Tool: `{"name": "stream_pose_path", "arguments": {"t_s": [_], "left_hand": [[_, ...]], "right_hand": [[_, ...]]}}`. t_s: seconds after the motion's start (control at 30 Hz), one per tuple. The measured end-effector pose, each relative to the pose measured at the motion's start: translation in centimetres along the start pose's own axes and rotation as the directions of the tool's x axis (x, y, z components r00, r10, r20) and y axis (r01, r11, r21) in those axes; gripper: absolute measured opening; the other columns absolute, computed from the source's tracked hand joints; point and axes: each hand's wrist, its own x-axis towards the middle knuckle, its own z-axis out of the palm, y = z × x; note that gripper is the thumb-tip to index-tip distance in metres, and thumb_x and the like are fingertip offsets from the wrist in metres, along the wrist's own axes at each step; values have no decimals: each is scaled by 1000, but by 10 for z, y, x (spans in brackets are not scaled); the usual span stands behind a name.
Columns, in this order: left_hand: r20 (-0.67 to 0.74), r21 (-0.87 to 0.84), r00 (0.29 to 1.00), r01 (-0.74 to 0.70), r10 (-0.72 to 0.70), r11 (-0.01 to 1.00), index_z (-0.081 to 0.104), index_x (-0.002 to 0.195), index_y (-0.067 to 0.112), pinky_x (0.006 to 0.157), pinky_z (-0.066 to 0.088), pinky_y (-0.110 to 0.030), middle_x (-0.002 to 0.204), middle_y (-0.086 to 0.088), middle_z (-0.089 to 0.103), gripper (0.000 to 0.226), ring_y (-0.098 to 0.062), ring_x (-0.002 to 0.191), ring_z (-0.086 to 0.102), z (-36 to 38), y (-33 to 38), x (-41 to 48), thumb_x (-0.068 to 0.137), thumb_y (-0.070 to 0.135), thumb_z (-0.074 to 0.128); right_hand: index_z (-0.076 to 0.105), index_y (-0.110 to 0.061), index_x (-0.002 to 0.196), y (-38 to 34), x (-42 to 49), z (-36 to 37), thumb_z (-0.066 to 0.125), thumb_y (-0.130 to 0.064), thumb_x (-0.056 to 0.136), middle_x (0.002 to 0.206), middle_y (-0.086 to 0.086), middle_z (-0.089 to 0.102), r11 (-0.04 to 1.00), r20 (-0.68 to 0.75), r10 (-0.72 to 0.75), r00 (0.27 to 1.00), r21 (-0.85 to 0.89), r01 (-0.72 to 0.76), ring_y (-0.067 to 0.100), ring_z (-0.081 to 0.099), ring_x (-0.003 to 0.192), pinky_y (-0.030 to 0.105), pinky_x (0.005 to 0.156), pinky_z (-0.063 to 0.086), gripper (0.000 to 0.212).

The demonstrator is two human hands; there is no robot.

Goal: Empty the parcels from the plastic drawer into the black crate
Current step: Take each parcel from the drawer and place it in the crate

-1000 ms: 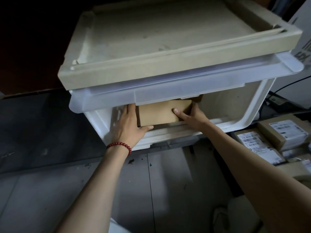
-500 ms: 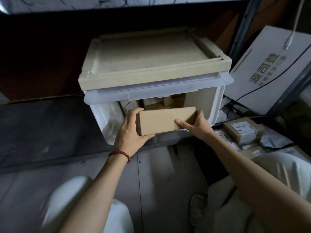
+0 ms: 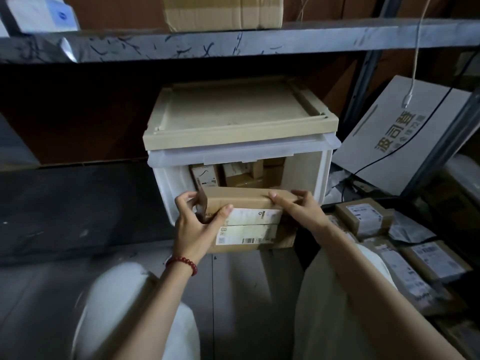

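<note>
Parcel (image 3: 244, 203) gripped between left hand (image 3: 193, 227) and right hand (image 3: 298, 209).

the parcel (image 3: 244, 201) is brown cardboard with white labels carrying black barcodes; the plastic drawer (image 3: 166, 188) is translucent white under a beige top (image 3: 233, 113); the bracelet (image 3: 181, 263) is red beads; the shelf (image 3: 259, 42) is grey with black scribbled streaks; the leaning board (image 3: 363, 149) is white with dull gold characters; the trousers (image 3: 130, 307) are cream

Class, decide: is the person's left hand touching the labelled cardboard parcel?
Touching. The head view shows the left hand gripping the parcel: thumb across its labelled face, fingers round its left end.
</note>
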Motion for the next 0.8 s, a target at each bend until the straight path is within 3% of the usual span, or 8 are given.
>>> {"name": "stream_pose_path", "arguments": {"t_s": [0.1,0.2,0.3,0.43,0.53,0.6,0.7,0.8], "left_hand": [[-45,-63,992,117,-120,991,29,113,28,57,42,-13,108,10,54,69,3,83,59,-12,-3,7,69,63,69],[-74,-115,983,159,-168,981,35,113,24,52,48,-15,98,11,60,58,6,70,63,-24,-7,10,75,59,63],[-102,-123,975,185,-198,975,41,110,31,69,52,-28,108,11,62,43,-8,94,64,-33,-12,11,82,54,63],[-124,-100,968,206,-217,974,50,115,34,79,51,-30,121,4,58,35,-15,106,60,-42,-20,14,86,48,63],[-160,-89,961,212,-224,973,50,120,33,66,43,-12,118,9,57,38,0,94,57,-47,-24,13,87,46,63],[-187,-106,952,224,-241,969,47,116,30,58,39,-11,113,11,57,40,7,86,54,-48,-25,14,85,45,66],[-152,-163,943,271,-296,949,46,112,30,61,43,-23,112,9,61,40,0,88,58,-50,-27,15,82,46,68],[-65,-203,938,321,-339,925,51,108,35,77,53,-38,111,6,63,45,-12,97,62,-50,-27,16,73,57,70]], "right_hand": [[38,-22,132,0,-5,9,79,-61,58,108,-11,53,994,-17,-86,996,68,87,0,56,96,15,72,48,93],[38,-30,121,0,-4,21,81,-51,64,111,-14,57,984,-15,-143,990,109,144,-2,60,97,12,70,48,74],[40,-34,110,-2,0,35,83,-33,72,110,-10,60,962,-16,-153,988,226,153,1,65,92,8,63,49,57],[38,-30,115,2,3,51,79,-27,78,118,-5,57,955,-27,-119,993,272,122,10,63,102,21,77,50,56],[42,-35,105,5,6,59,77,-31,79,117,-7,58,960,-12,-69,998,272,70,9,61,99,25,75,46,44],[45,-35,103,3,8,59,75,-33,81,112,-12,61,958,-2,-40,999,284,39,6,61,92,28,75,44,37],[50,-33,118,2,8,54,71,-33,85,104,-21,61,951,26,-7,1000,309,-1,-1,59,89,29,73,43,39],[53,-34,120,3,7,46,62,-41,90,101,-19,60,955,43,52,998,290,-62,5,55,93,34,82,44,32]]}}
